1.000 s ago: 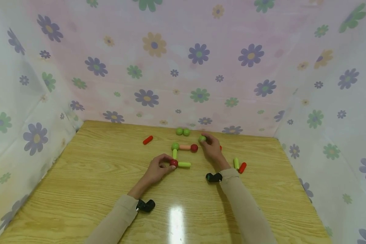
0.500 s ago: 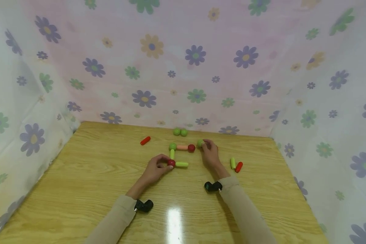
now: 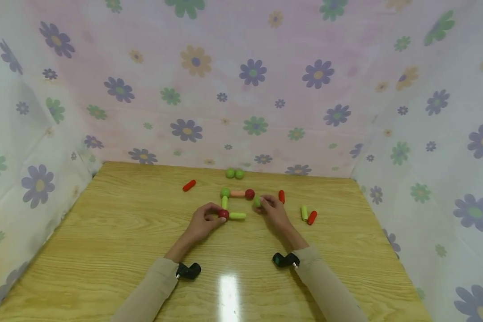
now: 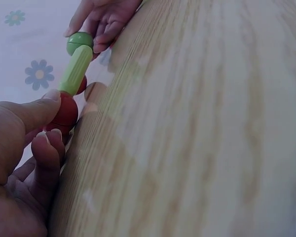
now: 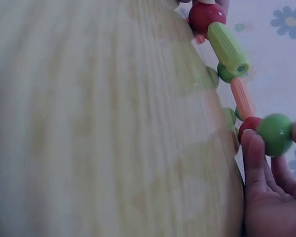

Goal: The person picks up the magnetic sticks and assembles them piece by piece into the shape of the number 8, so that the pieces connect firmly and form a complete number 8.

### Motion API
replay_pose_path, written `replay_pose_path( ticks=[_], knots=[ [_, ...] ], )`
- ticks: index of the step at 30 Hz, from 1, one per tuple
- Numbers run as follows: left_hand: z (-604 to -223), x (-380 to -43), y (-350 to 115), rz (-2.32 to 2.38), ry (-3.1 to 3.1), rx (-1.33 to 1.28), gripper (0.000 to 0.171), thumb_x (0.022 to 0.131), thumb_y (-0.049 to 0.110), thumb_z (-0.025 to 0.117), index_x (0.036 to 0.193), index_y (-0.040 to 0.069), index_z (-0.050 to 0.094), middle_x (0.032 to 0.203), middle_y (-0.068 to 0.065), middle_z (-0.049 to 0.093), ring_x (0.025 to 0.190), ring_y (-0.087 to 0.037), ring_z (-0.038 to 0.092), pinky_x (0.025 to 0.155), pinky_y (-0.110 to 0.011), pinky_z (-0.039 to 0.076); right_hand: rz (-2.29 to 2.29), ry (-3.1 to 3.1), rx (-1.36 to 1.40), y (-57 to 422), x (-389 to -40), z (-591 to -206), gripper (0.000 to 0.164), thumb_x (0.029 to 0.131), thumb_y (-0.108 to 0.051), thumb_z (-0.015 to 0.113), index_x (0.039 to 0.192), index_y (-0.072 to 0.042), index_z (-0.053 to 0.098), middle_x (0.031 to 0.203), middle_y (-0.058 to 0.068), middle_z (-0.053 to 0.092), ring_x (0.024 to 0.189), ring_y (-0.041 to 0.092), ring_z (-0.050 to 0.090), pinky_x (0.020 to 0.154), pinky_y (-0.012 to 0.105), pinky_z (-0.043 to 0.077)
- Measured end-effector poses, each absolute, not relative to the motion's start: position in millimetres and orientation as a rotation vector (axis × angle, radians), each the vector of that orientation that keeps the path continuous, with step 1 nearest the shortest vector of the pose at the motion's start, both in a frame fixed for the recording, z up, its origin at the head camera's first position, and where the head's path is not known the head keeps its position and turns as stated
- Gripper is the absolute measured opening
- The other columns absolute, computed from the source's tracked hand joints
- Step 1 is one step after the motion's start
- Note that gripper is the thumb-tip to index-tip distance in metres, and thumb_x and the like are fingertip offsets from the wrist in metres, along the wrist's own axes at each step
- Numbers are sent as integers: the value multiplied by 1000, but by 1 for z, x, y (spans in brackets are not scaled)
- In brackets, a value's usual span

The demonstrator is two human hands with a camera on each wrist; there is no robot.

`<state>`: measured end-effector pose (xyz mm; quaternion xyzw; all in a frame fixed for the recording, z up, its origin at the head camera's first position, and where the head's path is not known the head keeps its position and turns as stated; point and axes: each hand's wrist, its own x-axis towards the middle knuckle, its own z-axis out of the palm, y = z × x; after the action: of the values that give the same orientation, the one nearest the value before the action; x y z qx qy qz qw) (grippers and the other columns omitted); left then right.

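Observation:
A chain of toy pieces lies on the wooden table (image 3: pixel 104 250): green ball (image 3: pixel 225 192), pink rod (image 3: pixel 238 194) and red ball (image 3: pixel 249 193) along the back. A green rod (image 3: pixel 224 203) runs down to a second red ball (image 3: pixel 223 214), from which another green rod (image 3: pixel 237 216) points right. My left hand (image 3: pixel 216 214) pinches that near red ball (image 4: pixel 64 113) between thumb and finger. My right hand (image 3: pixel 262 203) pinches a loose green ball (image 3: pixel 257 201), held just in front of the far red ball (image 5: pixel 249 126); the green ball (image 5: pixel 275 133) sits at my fingertips (image 5: pixel 254 158).
Loose pieces lie about: a red rod (image 3: pixel 189 185) at back left, two green balls (image 3: pixel 235 173) by the flowered back wall, a red rod (image 3: pixel 281 196), and a green rod (image 3: pixel 303 212) beside a red rod (image 3: pixel 311 217) on the right. Flowered cloth walls close in three sides.
My right hand has brought the green ball from the back toward me and leftward, down beside the far red ball, uncovering a red rod behind it. The left hand kept its pinch.

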<state>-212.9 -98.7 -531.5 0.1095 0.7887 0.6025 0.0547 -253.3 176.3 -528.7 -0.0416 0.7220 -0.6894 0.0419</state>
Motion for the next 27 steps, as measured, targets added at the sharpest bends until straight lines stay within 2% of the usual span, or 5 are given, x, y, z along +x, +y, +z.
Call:
replay_pose_path(
  ticks=[3,9,12,16,27],
  knots=[
    [-532,-213,-99,1826,2394,334,24,94,19,76,117,13,68,117,-8,69,68,-15,54,62,-25,45,-1980,2255,-226,181,-246,-527,36,107,-11,53,136,10,52,123,29,62,96,13,69,85,23,56],
    [-533,-214,-99,1832,2397,335,24,94,19,76,116,13,68,116,-8,69,68,-14,55,63,-26,46,-1820,2336,-400,188,-234,-520,43,100,-6,64,138,8,52,136,27,56,120,31,61,92,22,52],
    [-534,-214,-99,1835,2401,338,25,94,19,76,116,12,68,115,-8,69,68,-14,55,62,-25,45,-1793,2343,-451,189,-229,-518,44,96,-1,69,136,8,54,133,27,57,117,36,63,90,24,54],
    [-534,-215,-99,1839,2404,343,27,93,19,77,118,11,67,116,-10,69,66,-13,53,60,-25,44,-1767,2369,-482,188,-223,-517,44,92,3,71,133,7,56,129,25,59,110,35,67,86,24,55],
    [-533,-215,-99,1826,2409,325,27,93,19,76,118,11,67,116,-9,69,68,-14,54,61,-25,44,-1796,2422,-554,184,-218,-521,39,88,5,75,125,5,63,121,24,65,110,38,65,86,26,56]
  ],
)
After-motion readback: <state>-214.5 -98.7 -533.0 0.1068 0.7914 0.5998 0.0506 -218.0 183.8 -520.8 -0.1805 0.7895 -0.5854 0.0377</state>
